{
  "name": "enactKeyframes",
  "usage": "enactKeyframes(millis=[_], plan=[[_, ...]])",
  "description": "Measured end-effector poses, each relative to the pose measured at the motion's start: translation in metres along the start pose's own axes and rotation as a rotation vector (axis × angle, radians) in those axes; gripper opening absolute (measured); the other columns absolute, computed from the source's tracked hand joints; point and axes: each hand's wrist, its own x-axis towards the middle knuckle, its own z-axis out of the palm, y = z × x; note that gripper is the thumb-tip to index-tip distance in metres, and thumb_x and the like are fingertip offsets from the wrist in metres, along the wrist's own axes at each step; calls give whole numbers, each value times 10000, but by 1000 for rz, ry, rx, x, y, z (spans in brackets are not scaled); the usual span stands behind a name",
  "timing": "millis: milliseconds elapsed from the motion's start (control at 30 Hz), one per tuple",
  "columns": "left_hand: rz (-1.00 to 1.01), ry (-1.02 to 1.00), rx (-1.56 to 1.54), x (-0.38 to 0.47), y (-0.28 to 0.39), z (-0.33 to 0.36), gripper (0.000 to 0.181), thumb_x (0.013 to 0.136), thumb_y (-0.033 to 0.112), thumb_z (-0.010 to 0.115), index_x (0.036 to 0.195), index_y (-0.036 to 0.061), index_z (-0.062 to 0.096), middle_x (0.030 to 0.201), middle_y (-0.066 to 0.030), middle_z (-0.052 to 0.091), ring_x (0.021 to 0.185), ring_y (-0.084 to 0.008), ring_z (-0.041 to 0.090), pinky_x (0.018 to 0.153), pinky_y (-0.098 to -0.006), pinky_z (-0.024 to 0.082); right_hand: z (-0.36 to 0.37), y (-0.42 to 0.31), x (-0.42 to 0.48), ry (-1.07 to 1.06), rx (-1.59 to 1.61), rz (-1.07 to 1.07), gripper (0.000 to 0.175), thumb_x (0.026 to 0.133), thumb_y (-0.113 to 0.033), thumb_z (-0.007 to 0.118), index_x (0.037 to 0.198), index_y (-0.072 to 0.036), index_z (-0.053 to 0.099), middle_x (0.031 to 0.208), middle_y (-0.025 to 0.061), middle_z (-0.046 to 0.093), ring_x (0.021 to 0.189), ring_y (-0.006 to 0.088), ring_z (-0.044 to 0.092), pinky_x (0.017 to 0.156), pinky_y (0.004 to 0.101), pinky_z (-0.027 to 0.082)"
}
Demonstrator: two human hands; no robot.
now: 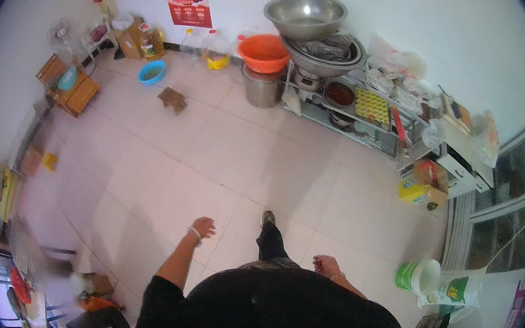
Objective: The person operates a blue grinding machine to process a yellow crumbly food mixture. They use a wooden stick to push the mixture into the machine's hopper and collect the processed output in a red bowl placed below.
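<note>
My left hand (203,228), with a pale bracelet at the wrist, hangs over the tiled floor with its fingers loosely bent and nothing visible in it. On the other side of my body, my right hand (326,266) is curled near my waist; whether its fingers close on anything small is not clear. Between them one shoe (268,218) and a dark trouser leg show on the tiles. Neither hand touches any object that I can make out. Ahead on the floor are a small wooden stool (172,100) and a blue basin (152,72).
Along the far wall stand a steel pot (262,88) under an orange basin (264,53), and a metal rack (353,134) with an egg tray (372,105). A wicker chair (80,95) is at left; a carton (424,183) and a white-green bucket (418,276) are at right.
</note>
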Motion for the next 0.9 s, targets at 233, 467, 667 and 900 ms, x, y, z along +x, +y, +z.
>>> enactKeyframes(millis=[233,467,667,900], plan=[[-79,610,-432,-70,-37,-166,190,944,317,431,897,148,505,824,-112,585,631,-274,554,488,-414,422,121,-175,194,-212,-130,-93,214,895,-229,604,825,-27,622,707,47,588,550,135,519,499,291,435],[-250,594,-166,-87,-8,-129,255,947,355,402,986,141,534,899,-117,592,730,-299,584,566,-455,467,276,-386,298,-160,-198,-155,188,878,-217,626,792,-51,628,711,48,613,587,137,567,540,297,492],[-46,368,478,21,64,-192,331,950,388,378,1062,135,559,963,-121,598,815,-321,610,632,-491,506,395,-490,360,-52,-37,-188,177,881,-211,625,839,-39,631,753,56,635,636,155,598,579,310,521],[71,498,-428,155,325,-308,371,945,341,477,1181,61,534,961,-144,631,788,-289,648,622,-391,540,451,-563,460,-64,177,-219,155,868,-181,638,841,-29,624,770,90,648,665,206,635,606,332,546]])
